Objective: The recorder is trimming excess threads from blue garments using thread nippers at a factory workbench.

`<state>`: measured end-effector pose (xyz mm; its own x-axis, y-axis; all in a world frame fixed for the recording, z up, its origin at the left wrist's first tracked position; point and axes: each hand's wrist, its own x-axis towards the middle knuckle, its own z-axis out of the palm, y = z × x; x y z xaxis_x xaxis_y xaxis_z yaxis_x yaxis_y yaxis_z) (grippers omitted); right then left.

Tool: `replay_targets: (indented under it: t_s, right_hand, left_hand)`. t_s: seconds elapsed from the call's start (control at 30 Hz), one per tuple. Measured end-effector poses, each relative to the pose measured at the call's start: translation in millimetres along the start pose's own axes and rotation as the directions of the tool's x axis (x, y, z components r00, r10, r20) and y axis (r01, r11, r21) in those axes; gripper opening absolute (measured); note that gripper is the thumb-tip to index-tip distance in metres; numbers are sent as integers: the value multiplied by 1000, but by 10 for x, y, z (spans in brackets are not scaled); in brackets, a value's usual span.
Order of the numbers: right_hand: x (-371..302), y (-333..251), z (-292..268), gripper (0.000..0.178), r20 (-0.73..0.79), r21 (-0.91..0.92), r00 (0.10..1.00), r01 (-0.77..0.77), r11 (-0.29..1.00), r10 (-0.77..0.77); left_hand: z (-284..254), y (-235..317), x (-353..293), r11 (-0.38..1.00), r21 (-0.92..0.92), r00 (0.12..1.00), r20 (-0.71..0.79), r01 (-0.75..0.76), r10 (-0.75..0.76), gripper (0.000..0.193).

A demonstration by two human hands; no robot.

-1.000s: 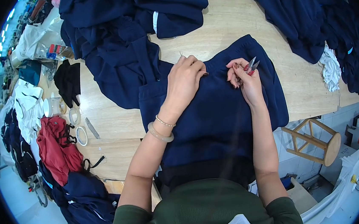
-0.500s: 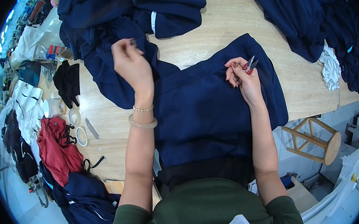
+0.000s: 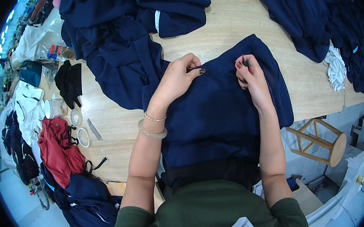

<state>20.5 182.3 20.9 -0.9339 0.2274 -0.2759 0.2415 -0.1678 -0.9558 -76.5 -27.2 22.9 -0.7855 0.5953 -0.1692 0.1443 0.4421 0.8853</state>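
Navy elastic-waist trousers lie over the table's near edge in front of me, their gathered waistband on the far side. My left hand pinches the waistband at its left part, thumb and fingers together. Farther right, my right hand is closed above the waistband with its fingers curled. It holds small thread snips; only a bit of their red handle shows, and the blades are hidden by the hand.
Navy garments are heaped at the far left and far right of the wooden table. Tape rolls, a grey blade-like strip and red cloth lie left. A wooden stool is at right.
My left hand has come down and to the right from above the cloth and now pinches the waistband. In my right hand the snips have turned, so their blades no longer show.
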Motion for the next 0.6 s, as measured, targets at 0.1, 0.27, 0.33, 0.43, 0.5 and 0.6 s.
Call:
replay_targets:
  t_s: [0.1, 0.27, 0.33, 0.43, 0.5, 0.6]
  right_hand:
    - [-142, -86, 6, 24, -84, -199, 996, 16, 980, -34]
    - [-367, -246, 111, 19, -57, -352, 947, 277, 894, -316]
    - [-431, -271, 151, 19, -66, -452, 930, 294, 842, -360]
    - [-476, -277, 197, 23, -80, -562, 895, 324, 761, -440]
    - [-483, -266, 208, 23, -53, -625, 825, 412, 663, -562]
    - [-493, -308, 242, 23, -22, -701, 794, 421, 576, -607]
  left_hand:
    - [-104, 190, -34, 960, -241, 984, 138, 142, -111, 8]
    - [-111, 301, -98, 811, -569, 988, 138, 137, -70, 17]
    - [-125, 351, -121, 765, -634, 987, 161, 115, -15, 28]
    - [-112, 436, -170, 781, -619, 991, 134, 74, 12, 35]
    - [-114, 443, -179, 799, -598, 991, 129, 58, 25, 35]
    - [-105, 462, -204, 840, -542, 994, 101, 20, 41, 35]
